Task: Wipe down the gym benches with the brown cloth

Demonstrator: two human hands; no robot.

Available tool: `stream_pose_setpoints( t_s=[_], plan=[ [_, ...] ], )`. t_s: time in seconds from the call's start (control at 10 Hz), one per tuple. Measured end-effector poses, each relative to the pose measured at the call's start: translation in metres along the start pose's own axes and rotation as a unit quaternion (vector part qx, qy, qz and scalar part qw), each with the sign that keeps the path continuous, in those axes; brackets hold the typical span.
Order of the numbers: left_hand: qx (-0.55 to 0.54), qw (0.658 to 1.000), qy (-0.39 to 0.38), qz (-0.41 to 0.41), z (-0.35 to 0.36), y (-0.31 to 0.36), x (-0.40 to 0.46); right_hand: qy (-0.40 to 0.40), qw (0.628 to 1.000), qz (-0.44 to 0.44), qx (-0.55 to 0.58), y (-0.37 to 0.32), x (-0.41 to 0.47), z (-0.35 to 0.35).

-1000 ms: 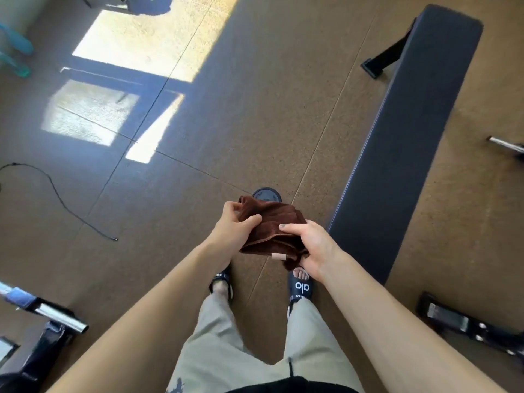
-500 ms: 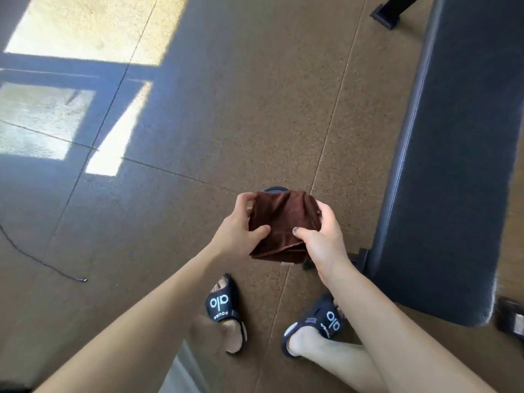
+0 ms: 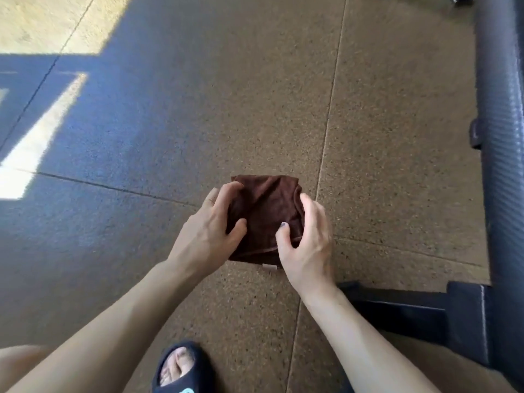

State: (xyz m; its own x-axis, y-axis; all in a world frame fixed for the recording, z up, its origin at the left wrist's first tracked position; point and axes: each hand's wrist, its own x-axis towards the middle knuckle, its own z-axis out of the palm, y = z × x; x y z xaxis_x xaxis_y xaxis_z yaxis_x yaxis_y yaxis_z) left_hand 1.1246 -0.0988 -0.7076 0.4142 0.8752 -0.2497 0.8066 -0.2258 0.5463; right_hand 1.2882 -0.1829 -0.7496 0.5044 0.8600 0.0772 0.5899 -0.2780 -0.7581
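Grip: left hand [image 3: 205, 235], right hand [image 3: 307, 245] clutch folded brown cloth [image 3: 265, 211] | bench [image 3: 502, 143] right

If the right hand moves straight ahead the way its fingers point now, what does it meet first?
The right hand points up and slightly left, with its fingers already gripping the brown cloth. So it meets the cloth at once; beyond it probably only floor, though depth is unclear.

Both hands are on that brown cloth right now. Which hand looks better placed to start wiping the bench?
Probably the right hand. It grips the brown cloth on the side nearest the bench, which runs along the person's right. The left hand holds the far side and would have to reach across.
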Motion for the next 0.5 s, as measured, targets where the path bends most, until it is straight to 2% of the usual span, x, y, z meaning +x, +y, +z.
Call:
stream_pose_setpoints(
  t_s=[0.1, 0.3, 0.4, 0.5],
  plan=[
    [0.043, 0.999, -0.003, -0.011, -0.002, 0.002, 0.002, 0.032, 0.999, -0.005, -0.005, 0.001, -0.003, 0.003],
    [0.135, 0.984, -0.114, -0.011, -0.032, -0.004, -0.002, -0.02, 0.997, 0.063, -0.026, -0.006, -0.003, -0.012],
    [0.18, 0.978, -0.106, 0.024, -0.052, 0.003, 0.003, 0.005, 0.996, 0.089, 0.02, -0.021, 0.009, -0.032],
    [-0.025, 0.996, 0.037, 0.077, -0.094, 0.028, 0.003, 0.117, 0.976, 0.099, 0.153, -0.058, 0.034, -0.07]
  ],
)
